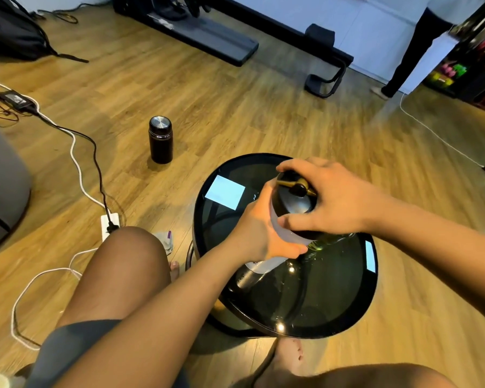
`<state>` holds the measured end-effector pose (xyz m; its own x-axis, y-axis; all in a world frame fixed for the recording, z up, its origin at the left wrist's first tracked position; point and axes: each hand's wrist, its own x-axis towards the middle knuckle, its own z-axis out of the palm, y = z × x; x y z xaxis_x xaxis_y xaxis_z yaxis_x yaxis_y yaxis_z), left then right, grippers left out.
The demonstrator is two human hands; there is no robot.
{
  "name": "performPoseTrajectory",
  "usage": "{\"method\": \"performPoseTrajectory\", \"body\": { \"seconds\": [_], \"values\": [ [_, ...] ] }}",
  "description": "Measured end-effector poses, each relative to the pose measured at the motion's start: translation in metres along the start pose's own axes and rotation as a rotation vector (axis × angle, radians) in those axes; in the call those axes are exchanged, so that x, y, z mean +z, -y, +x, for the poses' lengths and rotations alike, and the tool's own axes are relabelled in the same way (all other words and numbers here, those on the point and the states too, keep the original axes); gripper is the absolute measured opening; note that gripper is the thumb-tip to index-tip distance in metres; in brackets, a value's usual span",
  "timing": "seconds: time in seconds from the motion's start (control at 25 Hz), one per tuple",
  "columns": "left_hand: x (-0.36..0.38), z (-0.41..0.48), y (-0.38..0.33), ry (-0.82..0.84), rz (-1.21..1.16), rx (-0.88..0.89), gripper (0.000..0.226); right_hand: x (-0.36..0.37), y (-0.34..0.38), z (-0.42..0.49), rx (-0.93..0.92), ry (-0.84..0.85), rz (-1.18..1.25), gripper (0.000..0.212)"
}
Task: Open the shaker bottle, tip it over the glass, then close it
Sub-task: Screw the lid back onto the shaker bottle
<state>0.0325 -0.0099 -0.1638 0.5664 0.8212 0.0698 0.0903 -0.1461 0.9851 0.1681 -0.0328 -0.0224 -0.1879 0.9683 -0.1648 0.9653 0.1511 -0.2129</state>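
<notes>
Your bare knees frame the near edge of the view, and just beyond them stands the round dark glass desk [319,301]. Over it, your left hand [259,233] wraps the shaker bottle [252,271] around its pale middle, a closed grip on the body. Your right hand [328,197] comes down from above and to the right, with fingers and thumb curled round the black lid [293,204], gripping it too. The bottle's long axis runs from its base at near left up to the lid at far right, so the twist belongs to your right hand while the left braces. The glass [326,243] sits just right of the bottle, below your right thumb. It is clear and shows only as a greenish shimmer, so its rim is hard to trace. You cannot tell whether the lid is seated or loose, nor whether the base rests on the desk. Farther left, a dark flask [160,140] stands on the wooden floor, with cables beyond it.
</notes>
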Motion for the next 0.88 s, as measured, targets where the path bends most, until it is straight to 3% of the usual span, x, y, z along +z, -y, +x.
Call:
{"method": "performPoseTrajectory", "body": {
  "seconds": [0.2,0.36,0.48,0.56,0.64,0.76,0.88],
  "values": [
    [0.002,-0.002,0.0,0.006,-0.012,-0.009,0.12,0.009,0.001,0.0,0.109,-0.09,0.143,0.092],
    [-0.001,-0.004,-0.008,-0.004,0.036,0.013,0.122,-0.006,-0.001,-0.005,-0.075,0.082,-0.004,0.088],
    [-0.001,-0.003,-0.01,-0.014,0.074,0.015,0.115,-0.01,-0.003,-0.004,-0.123,0.054,0.036,0.07],
    [-0.001,-0.003,-0.01,-0.032,0.088,0.018,0.114,-0.01,-0.002,-0.002,-0.015,-0.003,0.154,0.047],
    [0.001,-0.006,-0.013,-0.05,0.104,0.005,0.114,-0.007,0.003,-0.001,0.124,-0.059,0.243,0.037],
    [0.001,-0.009,-0.013,-0.043,0.142,0.01,0.117,0.008,0.017,-0.002,0.447,-0.168,0.338,0.057],
    [0.0,-0.009,-0.016,-0.041,0.145,-0.019,0.115,0.0,0.029,-0.015,0.698,-0.059,0.375,0.083]
  ]
}}
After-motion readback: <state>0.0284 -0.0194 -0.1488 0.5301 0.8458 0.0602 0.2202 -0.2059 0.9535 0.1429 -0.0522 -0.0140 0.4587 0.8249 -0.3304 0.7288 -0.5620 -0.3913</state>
